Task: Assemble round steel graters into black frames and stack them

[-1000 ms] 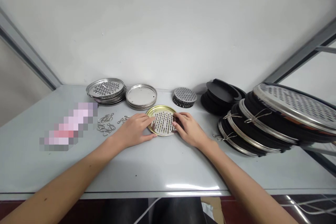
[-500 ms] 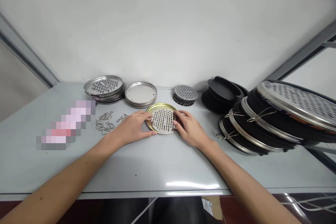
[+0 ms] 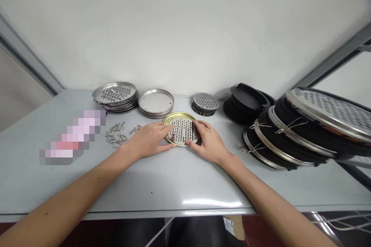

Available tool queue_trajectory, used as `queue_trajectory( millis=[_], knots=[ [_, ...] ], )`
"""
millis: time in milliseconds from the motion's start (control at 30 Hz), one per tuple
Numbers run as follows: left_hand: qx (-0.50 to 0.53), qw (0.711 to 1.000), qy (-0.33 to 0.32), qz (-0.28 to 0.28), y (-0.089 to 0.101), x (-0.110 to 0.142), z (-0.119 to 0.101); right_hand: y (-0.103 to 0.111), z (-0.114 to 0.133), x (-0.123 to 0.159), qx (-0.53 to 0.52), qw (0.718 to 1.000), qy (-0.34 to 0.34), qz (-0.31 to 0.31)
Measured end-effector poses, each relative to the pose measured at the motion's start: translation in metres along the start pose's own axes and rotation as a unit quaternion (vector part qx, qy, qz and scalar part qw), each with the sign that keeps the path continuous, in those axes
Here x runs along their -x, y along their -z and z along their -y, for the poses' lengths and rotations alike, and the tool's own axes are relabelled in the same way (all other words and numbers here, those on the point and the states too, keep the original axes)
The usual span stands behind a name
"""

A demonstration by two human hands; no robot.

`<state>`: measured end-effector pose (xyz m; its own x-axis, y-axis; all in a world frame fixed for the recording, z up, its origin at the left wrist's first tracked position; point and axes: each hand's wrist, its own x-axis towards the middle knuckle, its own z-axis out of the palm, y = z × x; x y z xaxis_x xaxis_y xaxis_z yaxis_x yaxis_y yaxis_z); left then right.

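A round gold-coloured metal lid (image 3: 166, 119) lies on the table with a perforated grater disc (image 3: 181, 129) inside it, a little off-centre to the right. My left hand (image 3: 149, 139) grips the lid's left side, fingers over the far rim and thumb along the near one. On the right, my right hand (image 3: 211, 141) pinches the disc's edge, its thumb on the near side and its fingertips farther back. Part of the disc's right edge is hidden by those fingers. Several bent wire clips (image 3: 116, 137) lie left of my left hand.
Along the wall stand a stack of lids with grater discs (image 3: 114, 94), a stack of plain silver lids (image 3: 156, 102), a stack of grater discs (image 3: 205, 102) and black round parts (image 3: 249, 100). Wire-tied black and silver assemblies (image 3: 292, 135) lean at right. A blurred-out object (image 3: 75, 135) lies left.
The grater disc has shifted slightly right inside the lid. My right thumb has moved left and nearer on the disc, and my left fingertips reach farther over it.
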<state>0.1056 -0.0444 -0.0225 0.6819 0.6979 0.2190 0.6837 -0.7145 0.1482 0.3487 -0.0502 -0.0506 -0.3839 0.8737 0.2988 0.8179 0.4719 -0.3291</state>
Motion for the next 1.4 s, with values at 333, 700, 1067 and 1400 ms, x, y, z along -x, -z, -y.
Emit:
queue_trajectory(
  millis=[333, 700, 1067, 1400],
  knots=[
    [-0.014, 1.000, -0.003, -0.008, -0.004, 0.000, -0.001, -0.001, 0.005, -0.004, -0.025, 0.999, -0.041, 0.000],
    [0.007, 0.999, 0.015, -0.036, -0.009, 0.002, 0.001, -0.003, 0.007, -0.008, -0.061, 0.995, -0.084, -0.002],
    [0.106, 0.992, 0.017, -0.058, -0.008, 0.000, 0.011, 0.007, 0.004, -0.011, -0.050, 0.996, -0.068, 0.001],
    [0.125, 0.988, 0.025, -0.087, -0.016, 0.002, 0.017, 0.016, 0.004, -0.017, -0.016, 0.997, -0.072, 0.021]
  ],
)
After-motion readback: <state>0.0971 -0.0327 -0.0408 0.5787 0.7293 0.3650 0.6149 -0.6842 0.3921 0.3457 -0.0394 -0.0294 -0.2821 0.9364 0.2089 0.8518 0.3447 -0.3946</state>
